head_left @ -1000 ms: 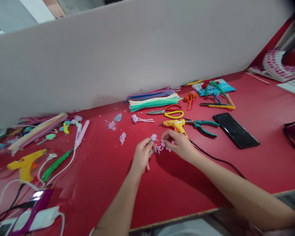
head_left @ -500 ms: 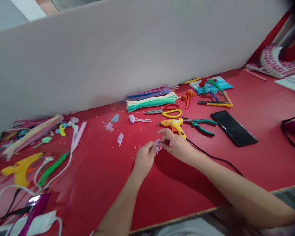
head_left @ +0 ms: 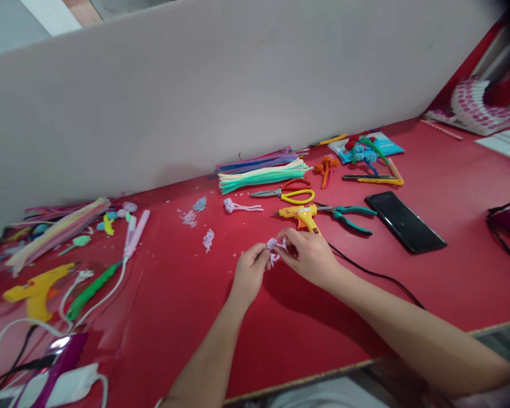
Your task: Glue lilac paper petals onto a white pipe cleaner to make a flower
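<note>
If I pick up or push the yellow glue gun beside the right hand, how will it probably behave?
The glue gun looks like hard plastic, so it should feel stiff. Its attached black cord trails away and may drag. Lying flat, it would probably slide rather than roll.

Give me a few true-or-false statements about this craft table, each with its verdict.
The left hand pinches a small lilac piece, with the right hand close beside it. True.
A black phone lies to the right of the teal-handled pliers. True.
The right hand grips those pliers. False: they lie on the red table.
Both scissor handles are blue. False: the scissors have one red and one yellow handle.
A lilac tuft with thin stems lies apart from both hands. True.
</note>
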`<action>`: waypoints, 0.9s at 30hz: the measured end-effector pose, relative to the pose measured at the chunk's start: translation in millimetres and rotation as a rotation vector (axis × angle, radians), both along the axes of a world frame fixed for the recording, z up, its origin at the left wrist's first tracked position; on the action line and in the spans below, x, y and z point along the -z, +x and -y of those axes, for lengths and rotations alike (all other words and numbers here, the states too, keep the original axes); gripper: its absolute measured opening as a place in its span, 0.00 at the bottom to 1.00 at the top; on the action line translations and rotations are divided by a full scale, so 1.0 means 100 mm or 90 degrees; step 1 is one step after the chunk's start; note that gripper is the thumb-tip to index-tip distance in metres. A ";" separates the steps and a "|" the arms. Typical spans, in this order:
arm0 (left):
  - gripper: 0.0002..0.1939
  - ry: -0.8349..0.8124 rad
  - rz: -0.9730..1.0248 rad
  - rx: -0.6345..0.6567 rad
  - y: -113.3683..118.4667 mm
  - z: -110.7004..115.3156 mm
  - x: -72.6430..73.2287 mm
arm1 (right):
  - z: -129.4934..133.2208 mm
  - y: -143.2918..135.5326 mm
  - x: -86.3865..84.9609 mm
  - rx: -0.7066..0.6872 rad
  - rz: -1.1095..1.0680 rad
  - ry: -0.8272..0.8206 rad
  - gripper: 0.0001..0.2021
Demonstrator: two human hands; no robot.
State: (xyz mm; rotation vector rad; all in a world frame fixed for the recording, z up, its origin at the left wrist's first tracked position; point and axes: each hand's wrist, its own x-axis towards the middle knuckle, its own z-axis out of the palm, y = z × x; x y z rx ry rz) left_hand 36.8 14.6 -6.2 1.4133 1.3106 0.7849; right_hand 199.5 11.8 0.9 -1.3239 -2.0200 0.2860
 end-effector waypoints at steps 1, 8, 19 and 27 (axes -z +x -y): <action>0.09 -0.005 0.018 -0.005 0.00 0.00 0.01 | 0.01 -0.01 0.01 0.000 0.003 0.004 0.07; 0.11 -0.012 0.045 -0.012 0.01 0.02 0.03 | 0.02 -0.05 0.07 0.005 0.011 0.005 0.06; 0.11 -0.016 0.053 -0.020 0.02 0.02 0.02 | 0.03 -0.07 0.08 0.027 0.012 0.017 0.06; 0.11 0.000 0.014 -0.009 0.03 0.04 -0.02 | 0.05 -0.07 0.06 0.031 0.010 0.020 0.06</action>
